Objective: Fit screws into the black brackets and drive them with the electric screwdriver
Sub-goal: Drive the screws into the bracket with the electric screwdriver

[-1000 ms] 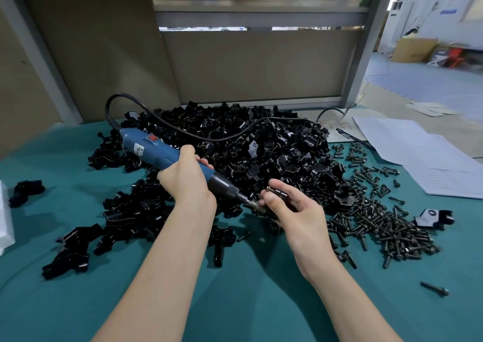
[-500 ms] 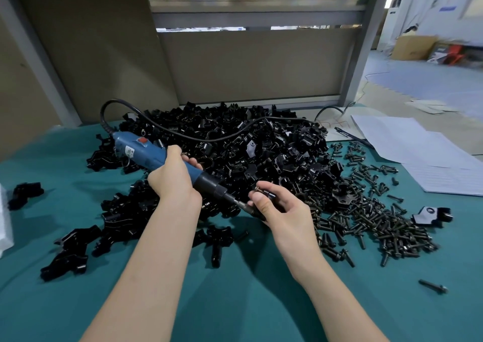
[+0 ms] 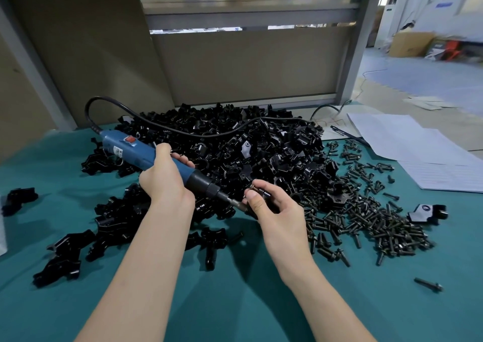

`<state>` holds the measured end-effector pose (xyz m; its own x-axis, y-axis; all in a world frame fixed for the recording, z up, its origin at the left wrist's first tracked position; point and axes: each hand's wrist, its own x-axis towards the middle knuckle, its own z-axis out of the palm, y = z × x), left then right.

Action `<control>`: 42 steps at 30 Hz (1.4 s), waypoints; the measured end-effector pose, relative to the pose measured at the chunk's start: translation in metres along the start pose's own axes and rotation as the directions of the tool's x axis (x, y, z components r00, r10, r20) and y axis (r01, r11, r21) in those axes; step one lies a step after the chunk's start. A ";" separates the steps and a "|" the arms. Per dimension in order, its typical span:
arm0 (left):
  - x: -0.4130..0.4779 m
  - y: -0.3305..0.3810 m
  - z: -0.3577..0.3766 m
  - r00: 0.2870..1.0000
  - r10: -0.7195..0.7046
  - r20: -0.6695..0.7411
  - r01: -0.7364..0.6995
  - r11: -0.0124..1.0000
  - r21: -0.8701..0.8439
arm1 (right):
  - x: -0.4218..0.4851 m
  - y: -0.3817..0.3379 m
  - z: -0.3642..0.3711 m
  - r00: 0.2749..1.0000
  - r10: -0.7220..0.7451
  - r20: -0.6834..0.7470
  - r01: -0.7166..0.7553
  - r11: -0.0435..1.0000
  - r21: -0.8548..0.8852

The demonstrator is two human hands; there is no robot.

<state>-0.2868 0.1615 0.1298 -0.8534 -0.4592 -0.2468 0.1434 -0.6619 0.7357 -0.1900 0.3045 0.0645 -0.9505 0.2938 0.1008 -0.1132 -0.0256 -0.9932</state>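
My left hand [image 3: 164, 182] grips the blue electric screwdriver [image 3: 125, 149], whose black nose and bit [image 3: 230, 201] point right and down. My right hand [image 3: 277, 211] pinches a small black bracket with a screw [image 3: 257, 190] right at the bit's tip; most of that bracket is hidden by my fingers. Behind the hands lies a big heap of black brackets [image 3: 235, 143]. A loose pile of dark screws [image 3: 366, 216] spreads to the right on the teal table [image 3: 235, 302].
More brackets [image 3: 65, 252] lie scattered at the left and one [image 3: 426, 212] at the right edge of the screws. A single screw [image 3: 428, 285] lies near the front right. White paper sheets [image 3: 418, 148] lie at the back right. The screwdriver's black cable [image 3: 183, 130] loops over the heap.
Both hands, with the screwdriver and the pinched bracket, have shifted slightly left and up in view; the bit stays at the bracket. The grips are unchanged.
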 end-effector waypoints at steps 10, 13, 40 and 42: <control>0.004 0.004 -0.001 1.000 -0.018 0.022 0.017 0.999 0.036 | -0.001 -0.002 -0.001 0.999 0.013 0.053 -0.010 0.999 -0.045; 0.006 0.005 -0.004 0.999 -0.038 0.025 0.037 0.999 0.036 | -0.002 -0.002 0.001 0.997 0.020 0.071 -0.014 0.997 -0.076; 0.009 0.009 -0.003 0.995 -0.039 -0.089 0.026 0.990 -0.142 | 0.002 0.009 -0.008 0.981 0.011 0.194 -0.018 0.999 0.034; 0.008 0.009 -0.002 0.995 -0.041 -0.090 0.027 0.989 -0.143 | 0.001 0.009 -0.009 0.979 0.011 0.203 -0.015 1.000 0.018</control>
<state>-0.2909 0.1504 0.1330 -0.8098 -0.4835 -0.3325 0.1902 -0.7523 0.6308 -0.1897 0.3127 0.0547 -0.9907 0.0930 0.0994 -0.1041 -0.0474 -0.9934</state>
